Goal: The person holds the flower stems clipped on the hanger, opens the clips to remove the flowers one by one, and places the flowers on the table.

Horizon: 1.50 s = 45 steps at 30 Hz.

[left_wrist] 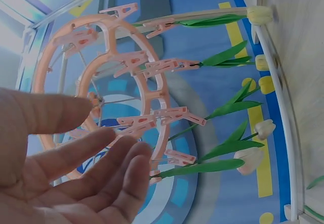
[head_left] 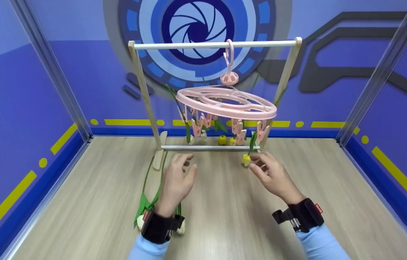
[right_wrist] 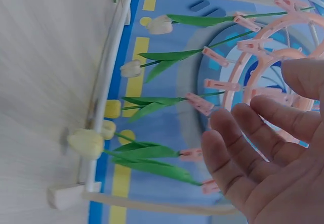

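Note:
A round pink clip hanger (head_left: pixel 225 112) hangs by its hook from a rack. Tulips hang head-down from its pegs, among them a white tulip (left_wrist: pixel 250 160) and a yellow tulip (head_left: pixel 246 160). My right hand (head_left: pixel 274 177) is beside that yellow tulip, fingers loosely bent and holding nothing; the right wrist view shows its palm and fingers bare in front of the pink pegs (right_wrist: pixel 200 104). Across from it, my left hand (head_left: pixel 179 180) is raised in front of the rack's left foot, fingers relaxed and nothing between them. Under the left forearm lie tulips (head_left: pixel 143 204), partly hidden by the wrist.
The rack has a white top bar (head_left: pixel 189 46), a white lower bar (head_left: pixel 207 147) and wooden side posts (head_left: pixel 142 83). It stands on a wood-grain table (head_left: pixel 221 216). Blue printed walls (head_left: pixel 81 79) enclose the back and both sides, with metal corner posts (head_left: pixel 376 72).

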{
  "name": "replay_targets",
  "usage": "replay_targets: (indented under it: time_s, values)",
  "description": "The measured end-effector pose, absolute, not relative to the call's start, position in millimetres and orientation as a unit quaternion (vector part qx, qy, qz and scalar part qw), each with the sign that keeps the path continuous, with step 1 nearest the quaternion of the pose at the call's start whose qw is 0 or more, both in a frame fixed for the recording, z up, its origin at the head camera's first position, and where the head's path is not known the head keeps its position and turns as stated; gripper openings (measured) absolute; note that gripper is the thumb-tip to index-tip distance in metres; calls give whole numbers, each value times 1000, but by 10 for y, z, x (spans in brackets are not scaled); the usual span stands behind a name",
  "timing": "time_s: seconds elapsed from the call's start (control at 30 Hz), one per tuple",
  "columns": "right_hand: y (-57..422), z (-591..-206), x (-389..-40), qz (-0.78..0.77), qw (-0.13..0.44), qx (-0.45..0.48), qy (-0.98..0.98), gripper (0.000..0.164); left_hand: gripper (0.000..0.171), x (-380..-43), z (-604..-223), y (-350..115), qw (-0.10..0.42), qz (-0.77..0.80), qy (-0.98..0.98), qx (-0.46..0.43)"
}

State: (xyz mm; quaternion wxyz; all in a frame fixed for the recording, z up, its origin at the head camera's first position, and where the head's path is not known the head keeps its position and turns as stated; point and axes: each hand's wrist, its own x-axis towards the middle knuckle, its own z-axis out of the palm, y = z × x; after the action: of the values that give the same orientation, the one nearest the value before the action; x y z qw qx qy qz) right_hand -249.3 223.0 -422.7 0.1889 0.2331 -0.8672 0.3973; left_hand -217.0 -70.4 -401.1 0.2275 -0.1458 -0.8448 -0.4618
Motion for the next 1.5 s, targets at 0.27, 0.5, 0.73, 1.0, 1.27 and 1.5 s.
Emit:
replay_targets:
  time_s: [0.27, 0.5, 0.73, 1.0, 1.27, 1.5]
  values:
    - [2080, -3928, -2523, 385, 243, 309, -835, 19, 24, -2548, -3825, -751, 274, -494, -819, -102]
    - [1898, -3766, -2531, 378, 284, 364, -803, 20, 29, -2903, -3667, -837, 266, -506, -817, -71]
    - [1758, -3675, -2560, 372, 269, 368, -808, 21, 45, -3128, -3577, -880, 213, -553, -804, -45]
    - [1684, -3653, -2623, 381, 246, 369, -811, 23, 59, -3278, -3650, -867, 149, -600, -784, -59]
    - [1605, -3602, -2666, 386, 233, 358, -818, 25, 57, -3348, -3672, -833, 124, -632, -761, -75]
    - [1572, -3579, -2686, 390, 227, 354, -819, 24, 49, -3327, -3693, -796, 142, -665, -730, -67]
